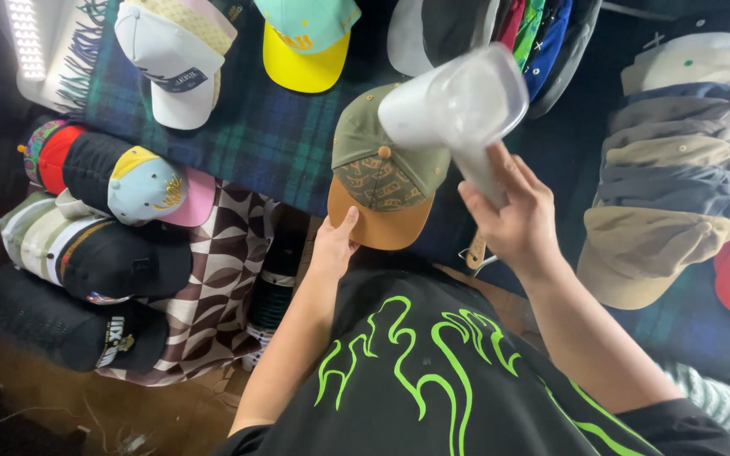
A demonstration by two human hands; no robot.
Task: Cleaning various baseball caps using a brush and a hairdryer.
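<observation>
Left hand pinches the olive cap's tan brim; right hand grips the white steamer. Tilted close, it could scorch the fingers.

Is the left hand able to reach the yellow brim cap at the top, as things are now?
Probably yes. The left hand only pinches the brim of the olive cap, and the plaid cloth up to the yellow-brim cap lies open. The right hand holds a white handheld device off to the side.
</observation>
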